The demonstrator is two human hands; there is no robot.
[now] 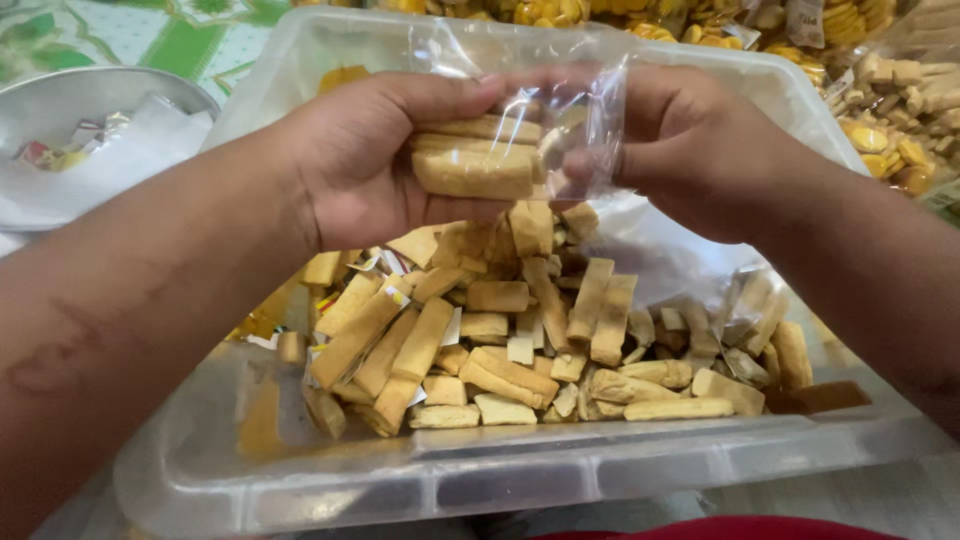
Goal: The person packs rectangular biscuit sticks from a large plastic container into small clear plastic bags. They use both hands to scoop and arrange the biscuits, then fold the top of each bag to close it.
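Note:
My left hand (pixel 370 160) grips a small stack of tan biscuit sticks (pixel 475 160) and holds them at the mouth of a clear plastic bag (pixel 590 120). My right hand (pixel 700 150) pinches that bag from the right side, keeping it up. Both hands hover over a clear plastic tub (pixel 330 490) that holds a heap of several loose biscuit sticks (pixel 520 350) with bits of paper wrapper among them.
A metal bowl (pixel 60 100) with white paper and scraps sits at the upper left on a green patterned cloth (pixel 180 40). Bagged yellow snacks (pixel 880 110) are piled along the top and right edge behind the tub.

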